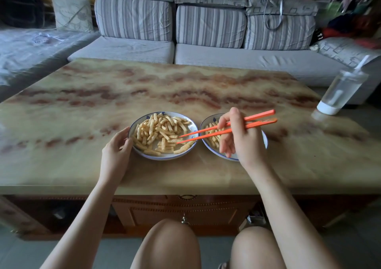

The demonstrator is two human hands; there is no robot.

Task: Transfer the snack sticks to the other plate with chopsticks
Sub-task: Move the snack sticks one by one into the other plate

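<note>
Two white plates with blue rims sit side by side on the marble-patterned table. The left plate (190, 127) holds a big heap of pale yellow snack sticks (160, 133). The right plate (208, 147) holds a smaller pile of sticks (213, 133), partly hidden behind my right hand. My right hand (239, 138) grips a pair of orange chopsticks (208, 133). Their tips reach over the right side of the left plate, slightly apart, among the sticks there. My left hand (116, 151) holds the left plate's left rim with curled fingers.
A clear lidded cup with a straw (340, 92) stands at the table's right edge. A grey striped sofa (206, 47) runs behind the table. The table's front edge (185, 190) is just beyond my knees.
</note>
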